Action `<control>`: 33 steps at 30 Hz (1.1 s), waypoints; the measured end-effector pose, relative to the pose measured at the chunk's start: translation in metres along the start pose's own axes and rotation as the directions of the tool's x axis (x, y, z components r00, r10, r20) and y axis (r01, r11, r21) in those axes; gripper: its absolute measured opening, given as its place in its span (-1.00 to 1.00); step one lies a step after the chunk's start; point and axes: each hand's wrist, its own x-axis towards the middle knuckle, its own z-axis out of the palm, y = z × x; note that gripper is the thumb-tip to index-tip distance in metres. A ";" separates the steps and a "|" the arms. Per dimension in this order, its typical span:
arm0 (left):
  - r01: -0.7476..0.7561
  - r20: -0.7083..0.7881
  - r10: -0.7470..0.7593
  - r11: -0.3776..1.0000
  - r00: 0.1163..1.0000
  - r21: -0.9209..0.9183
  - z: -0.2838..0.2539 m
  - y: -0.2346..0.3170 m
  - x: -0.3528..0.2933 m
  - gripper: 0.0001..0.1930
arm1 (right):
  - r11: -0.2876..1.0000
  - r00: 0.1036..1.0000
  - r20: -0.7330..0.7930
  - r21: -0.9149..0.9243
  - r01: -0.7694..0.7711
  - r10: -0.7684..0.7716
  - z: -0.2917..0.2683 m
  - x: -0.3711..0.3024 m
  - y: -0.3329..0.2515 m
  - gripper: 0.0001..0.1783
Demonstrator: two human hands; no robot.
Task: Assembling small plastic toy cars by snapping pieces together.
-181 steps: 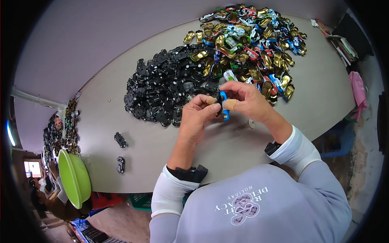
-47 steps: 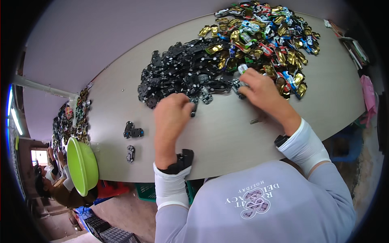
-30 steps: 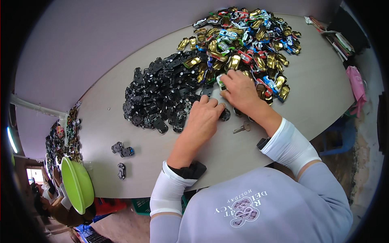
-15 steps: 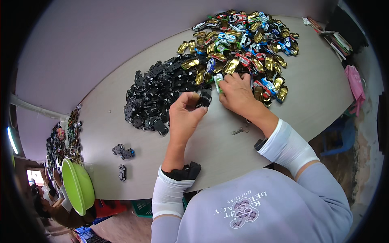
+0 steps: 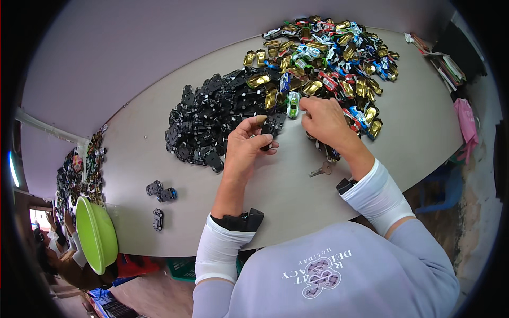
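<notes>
Black toy-car chassis (image 5: 273, 126) | pinched in left hand (image 5: 245, 150) | right hand (image 5: 324, 119) fingertips closed on green toy-car shell (image 5: 292, 104)

Printed matter: a stack of flat booklets or papers (image 5: 444, 59) lies at the far right corner of the table (image 5: 297, 185), with white, red and green edges. Beside that stack, off the table edge, hangs a pink bag (image 5: 467, 117).

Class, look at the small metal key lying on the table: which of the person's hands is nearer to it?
Right. The right hand is above the key, its wrist passing close beside it; the left hand, holding a black toy-car chassis, is farther off to the key's left.
</notes>
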 end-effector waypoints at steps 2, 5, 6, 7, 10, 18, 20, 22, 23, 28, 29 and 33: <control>0.018 -0.006 -0.018 1.000 1.000 0.009 0.002 -0.001 0.003 -0.64 | 0.999 0.994 -0.098 0.006 -0.051 0.051 0.016 0.004 0.000 -0.76; 0.033 0.044 -0.035 0.998 0.998 0.050 0.009 -0.001 0.005 -0.67 | 0.990 0.968 -0.223 -0.058 -0.127 0.111 0.028 0.016 -0.002 -0.60; 0.023 0.086 -0.029 0.997 0.996 0.073 0.011 -0.001 0.003 -0.68 | 0.986 0.975 -0.178 -0.080 -0.148 0.132 0.030 0.022 -0.005 -0.62; 0.022 0.120 -0.035 0.994 0.992 0.108 0.013 -0.003 0.005 -0.67 | 0.977 0.969 -0.174 -0.090 -0.191 0.174 0.030 0.025 -0.004 -0.69; 0.020 0.033 -0.023 0.996 0.999 0.087 0.007 -0.001 -0.006 -0.62 | 0.986 0.971 -0.187 -0.046 -0.159 0.148 0.036 0.031 -0.015 -0.71; -0.012 0.050 0.013 1.000 0.999 -0.003 0.011 -0.010 0.004 -0.48 | 0.698 0.991 0.130 0.711 -0.085 -0.012 -0.015 -0.004 -0.016 -0.67; -0.015 0.086 0.023 0.995 0.996 -0.095 0.011 -0.013 0.005 -0.54 | 0.645 0.983 0.172 0.760 -0.086 -0.071 -0.011 -0.008 -0.025 -0.68; -0.036 0.089 0.051 0.986 0.995 -0.162 0.007 -0.018 0.008 -0.61 | 0.760 0.978 0.188 0.648 -0.052 -0.094 -0.008 -0.010 -0.030 -0.68; -0.051 0.096 0.069 0.983 0.993 -0.174 0.002 -0.019 0.007 -0.63 | 0.753 0.975 0.195 0.656 -0.048 -0.107 -0.003 -0.011 -0.034 -0.68; -0.044 0.113 0.069 0.976 0.991 -0.215 0.003 -0.011 0.002 -0.63 | 0.741 0.991 0.002 0.664 0.100 -0.135 -0.008 -0.014 -0.037 -0.66; -0.020 0.128 0.057 0.963 0.990 -0.270 0.003 -0.008 0.000 -0.62 | 0.668 0.994 0.087 0.743 -0.019 -0.069 -0.012 -0.014 -0.040 -0.67; 0.069 0.200 0.008 0.924 0.980 -0.376 0.005 0.003 0.000 -0.50 | 0.308 0.976 0.214 0.927 -0.216 0.043 -0.030 -0.010 -0.026 -0.56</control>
